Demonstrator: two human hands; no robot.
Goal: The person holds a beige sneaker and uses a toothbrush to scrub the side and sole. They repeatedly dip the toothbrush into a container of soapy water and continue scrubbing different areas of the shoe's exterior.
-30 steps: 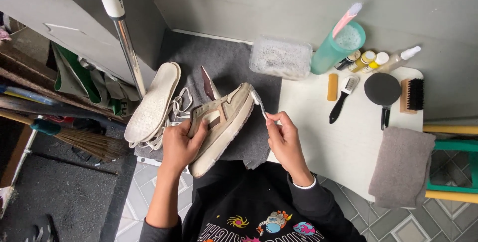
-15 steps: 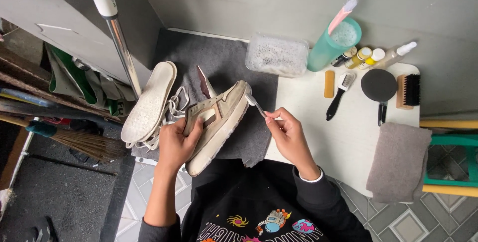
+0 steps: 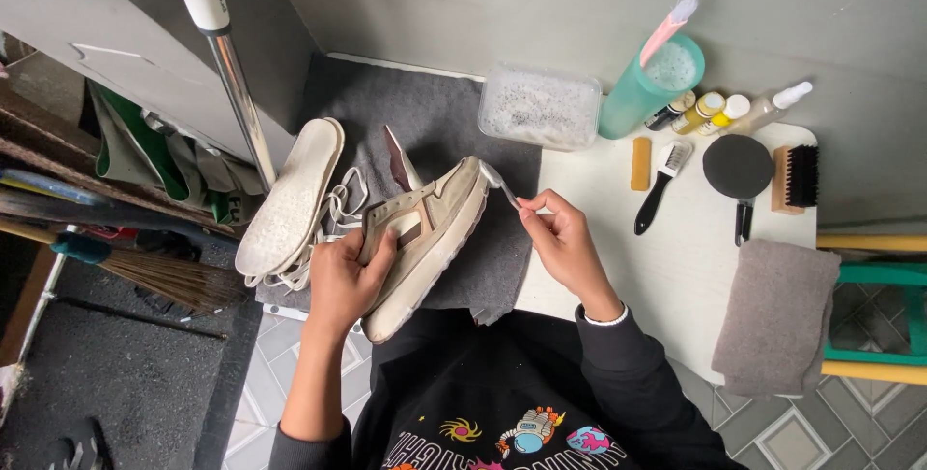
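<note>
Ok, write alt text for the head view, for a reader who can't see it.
Seen from above, a person's left hand holds a beige sneaker over a grey mat, while the right hand puts a small brush to its heel end. A white table at right carries brushes, bottles and a folded grey cloth.

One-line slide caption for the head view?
Left hand grips a beige suede sneaker while right hand works a small white brush at its heel.

At upper right we see a teal cup (image 3: 649, 84), small bottles (image 3: 710, 111), brushes (image 3: 660, 185) — and a folded grey cloth (image 3: 775, 315) below.
</note>
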